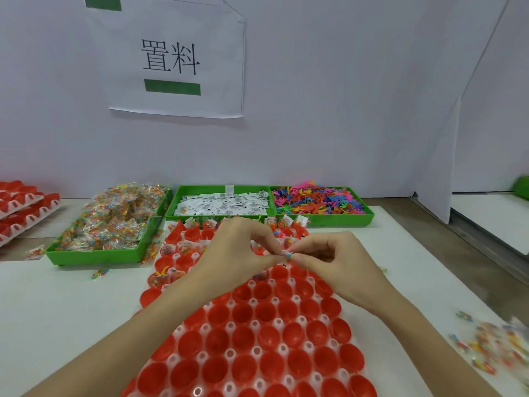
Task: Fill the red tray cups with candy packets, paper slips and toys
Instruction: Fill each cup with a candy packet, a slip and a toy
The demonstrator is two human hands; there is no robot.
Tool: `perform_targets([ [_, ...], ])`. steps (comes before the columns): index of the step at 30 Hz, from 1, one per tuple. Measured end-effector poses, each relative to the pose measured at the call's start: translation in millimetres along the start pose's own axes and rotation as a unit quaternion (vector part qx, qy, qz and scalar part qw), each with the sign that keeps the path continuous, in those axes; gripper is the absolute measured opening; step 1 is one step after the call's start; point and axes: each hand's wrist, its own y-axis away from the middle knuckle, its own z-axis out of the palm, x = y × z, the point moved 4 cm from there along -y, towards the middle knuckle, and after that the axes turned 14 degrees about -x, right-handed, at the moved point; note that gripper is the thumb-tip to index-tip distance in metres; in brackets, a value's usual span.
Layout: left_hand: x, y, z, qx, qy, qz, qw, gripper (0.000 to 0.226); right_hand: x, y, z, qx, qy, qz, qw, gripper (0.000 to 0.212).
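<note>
I see both hands meeting over the far middle of the red tray [257, 333] on the desk [57, 305]; the left hand [237, 247] and right hand [332, 259] have fingertips pinched together on a small blue and orange toy [287, 255] held just above the cups; far cups hold packets and slips, near cups are bare; behind stand green bins of candy packets [114, 219], paper slips [223, 203] and toys [317, 200].
</note>
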Motion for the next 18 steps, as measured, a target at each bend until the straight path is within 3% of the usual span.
perform_targets([
  [5,-8,-3,5,-0.059,-0.027,-0.045,0.997,0.011,1,-3,12,0.004,0.082,-0.008,0.997,0.010],
  [18,-12,-5,12,-0.108,-0.140,-0.070,0.982,0.005,1,-4,20,-0.004,0.179,0.007,0.984,0.010],
])
